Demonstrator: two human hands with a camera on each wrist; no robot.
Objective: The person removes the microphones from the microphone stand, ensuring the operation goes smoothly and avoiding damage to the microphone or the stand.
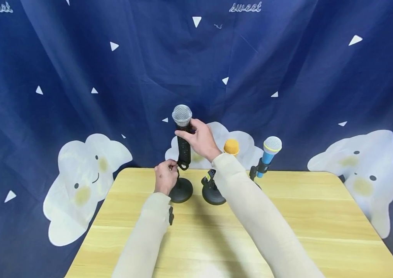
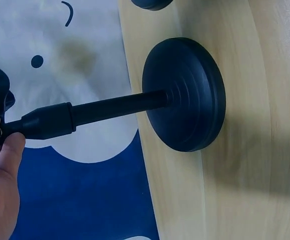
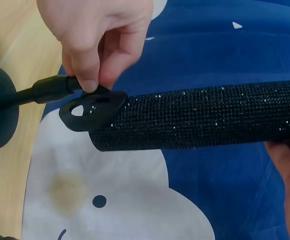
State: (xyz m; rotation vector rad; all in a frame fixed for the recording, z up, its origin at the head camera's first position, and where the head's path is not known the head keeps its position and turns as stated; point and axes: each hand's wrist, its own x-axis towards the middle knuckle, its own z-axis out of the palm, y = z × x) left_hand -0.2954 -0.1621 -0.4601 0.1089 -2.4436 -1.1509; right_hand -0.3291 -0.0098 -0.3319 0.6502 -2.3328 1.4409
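Observation:
My right hand grips a black, glittery microphone just below its silver mesh head, keeping it upright above the table. My left hand pinches the joint under the clip of a black microphone stand. In the right wrist view, the microphone's lower end overlaps the clip's open ring. The left wrist view shows the stand's pole rising from a round base on the table, with finger and thumb at the clip's screw.
Right of this stand is a second black stand, partly behind my right sleeve. An orange-headed microphone shows beyond that arm. Farther right, a blue microphone sits in another stand's clip. A blue curtain hangs behind the wooden table.

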